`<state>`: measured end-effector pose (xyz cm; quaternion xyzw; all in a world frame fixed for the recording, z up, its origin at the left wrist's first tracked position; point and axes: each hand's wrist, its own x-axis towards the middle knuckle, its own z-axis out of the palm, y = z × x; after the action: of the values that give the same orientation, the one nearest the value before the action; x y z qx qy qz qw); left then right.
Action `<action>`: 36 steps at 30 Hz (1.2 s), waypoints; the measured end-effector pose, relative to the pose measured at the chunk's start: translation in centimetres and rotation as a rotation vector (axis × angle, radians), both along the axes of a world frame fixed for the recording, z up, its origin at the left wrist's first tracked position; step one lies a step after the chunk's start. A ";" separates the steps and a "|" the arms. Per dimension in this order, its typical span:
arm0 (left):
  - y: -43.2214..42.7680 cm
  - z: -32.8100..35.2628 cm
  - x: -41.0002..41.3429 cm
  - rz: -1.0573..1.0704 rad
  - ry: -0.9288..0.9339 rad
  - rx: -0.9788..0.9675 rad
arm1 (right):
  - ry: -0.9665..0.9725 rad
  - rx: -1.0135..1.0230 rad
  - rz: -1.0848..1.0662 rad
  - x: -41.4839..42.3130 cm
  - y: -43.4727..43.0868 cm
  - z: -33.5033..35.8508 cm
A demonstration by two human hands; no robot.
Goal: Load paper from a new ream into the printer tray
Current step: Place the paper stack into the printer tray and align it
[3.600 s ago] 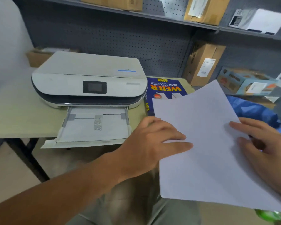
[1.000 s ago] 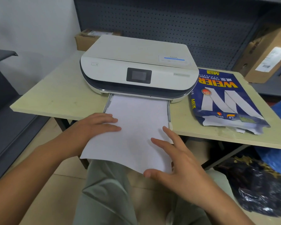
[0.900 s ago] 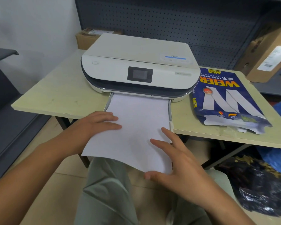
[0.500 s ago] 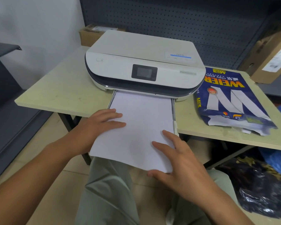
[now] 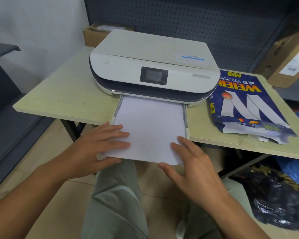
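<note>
We see both hands flat, fingers released — left hand (image 5: pixel 100 145) and right hand (image 5: pixel 192 163) rest on the paper stack (image 5: pixel 148 128) in the printer tray (image 5: pixel 186 118).

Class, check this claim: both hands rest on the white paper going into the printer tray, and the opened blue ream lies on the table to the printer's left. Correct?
Not quite. The head view shows the blue ream lying to the right of the printer, not left. The rest holds.

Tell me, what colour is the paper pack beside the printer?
Dark blue paper pack with yellow and white lettering, in the head view.
</note>
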<state>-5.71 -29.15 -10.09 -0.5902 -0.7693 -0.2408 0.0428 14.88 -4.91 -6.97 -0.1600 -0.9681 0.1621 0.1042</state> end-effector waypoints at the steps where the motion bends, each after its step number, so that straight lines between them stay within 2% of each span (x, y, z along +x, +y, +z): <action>1: 0.0 -0.2 0.0 -0.002 0.020 0.026 | 0.004 0.005 -0.004 -0.2 0.1 0.0; 5: 0.3 -0.4 0.5 0.002 0.049 0.125 | 0.004 0.019 -0.009 -0.9 0.6 -0.1; 17: 2.9 0.2 0.8 0.266 -0.129 0.127 | -0.002 0.122 -0.049 -3.3 2.2 0.2; 23: 3.9 0.7 0.7 0.373 -0.175 0.098 | -0.010 0.136 -0.062 -4.1 2.4 0.2; 28: 4.7 1.3 0.5 0.499 -0.345 0.018 | -0.023 0.134 -0.080 -5.0 3.0 0.4; 36: 5.7 2.0 -0.5 0.559 -0.295 -0.039 | 0.015 0.092 -0.100 -6.5 4.1 0.1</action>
<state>-6.24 -23.49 -8.08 -0.3154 -0.9041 -0.2878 -0.0161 8.41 -0.82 -6.90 -0.2018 -0.9646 0.1132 0.1265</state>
